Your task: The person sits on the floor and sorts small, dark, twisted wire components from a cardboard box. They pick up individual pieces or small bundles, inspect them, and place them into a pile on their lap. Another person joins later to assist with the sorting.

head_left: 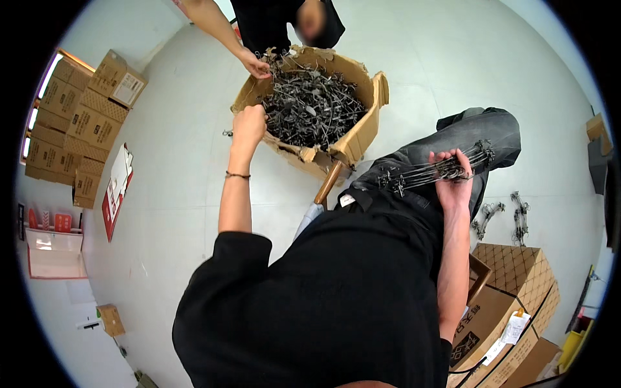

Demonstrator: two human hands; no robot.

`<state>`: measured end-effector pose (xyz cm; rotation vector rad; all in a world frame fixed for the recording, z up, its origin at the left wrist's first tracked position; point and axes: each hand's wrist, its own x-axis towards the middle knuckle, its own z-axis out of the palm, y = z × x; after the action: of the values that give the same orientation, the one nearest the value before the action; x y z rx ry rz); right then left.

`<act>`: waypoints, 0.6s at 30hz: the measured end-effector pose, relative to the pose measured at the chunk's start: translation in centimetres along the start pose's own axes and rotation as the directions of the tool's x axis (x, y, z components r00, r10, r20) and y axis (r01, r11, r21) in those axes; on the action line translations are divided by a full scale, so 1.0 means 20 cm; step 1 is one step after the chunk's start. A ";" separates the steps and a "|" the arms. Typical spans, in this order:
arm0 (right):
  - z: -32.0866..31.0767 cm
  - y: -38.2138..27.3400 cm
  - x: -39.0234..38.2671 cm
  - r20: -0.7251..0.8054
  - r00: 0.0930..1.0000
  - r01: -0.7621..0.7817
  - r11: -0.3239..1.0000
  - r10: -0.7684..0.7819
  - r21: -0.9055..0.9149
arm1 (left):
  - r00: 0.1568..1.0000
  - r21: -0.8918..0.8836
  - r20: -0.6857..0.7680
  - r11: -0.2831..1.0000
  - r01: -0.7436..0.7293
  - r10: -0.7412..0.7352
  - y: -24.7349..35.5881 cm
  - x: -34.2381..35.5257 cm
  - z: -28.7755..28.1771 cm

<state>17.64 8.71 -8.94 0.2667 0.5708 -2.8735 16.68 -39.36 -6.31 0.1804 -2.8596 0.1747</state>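
Note:
My left hand (250, 125) is closed in a fist at the left rim of a torn cardboard box (358, 143). A dark wire piece (228, 133) pokes out beside the fist; the rest of it is hidden by my fingers. Inside the box lies a tangled heap of dark metal wire pieces (314, 107) with clip-like ends. Over my thigh, my right hand (455, 187) has its palm up and its fingers curled round a bundle of straight wire rods (420, 176). The rods lie side by side, with dark clips clustered at both ends.
Across the box, a co-worker's hand (257, 66) reaches to the heap's far left edge. Two small wire bundles (520, 216) lie on the floor at right, near a patterned carton (508, 262). Stacked cartons (81, 119) line the left wall. A wooden chair part (328, 183) shows beside my leg.

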 end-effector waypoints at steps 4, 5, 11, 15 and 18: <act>0.00 -0.01 -0.01 -0.008 1.000 0.030 1.000 -0.030 -0.007 | 0.989 -0.098 -0.052 0.986 0.134 -0.140 0.07 -0.09 -0.48; 0.02 -0.01 -0.01 -0.012 1.000 0.028 1.000 -0.028 0.002 | 0.980 -0.118 -0.036 0.974 0.191 -0.197 0.10 -0.14 -0.59; -0.03 -0.01 0.01 -0.027 0.999 0.026 1.000 -0.026 -0.015 | 0.994 0.000 -0.070 0.996 0.088 -0.088 -0.02 -0.03 -0.08; -0.03 -0.01 0.01 -0.030 0.999 0.033 0.999 -0.033 -0.009 | 0.976 -0.046 -0.148 0.987 0.155 -0.160 0.03 -0.09 -0.52; -0.03 -0.01 0.01 -0.035 0.999 0.025 0.999 -0.026 -0.027 | 0.979 -0.093 -0.127 0.985 0.148 -0.159 -0.06 -0.07 -0.27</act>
<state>17.43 8.98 -9.42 0.3092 0.6224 -2.8889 19.47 -39.62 -1.47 0.3579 -2.6993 0.0346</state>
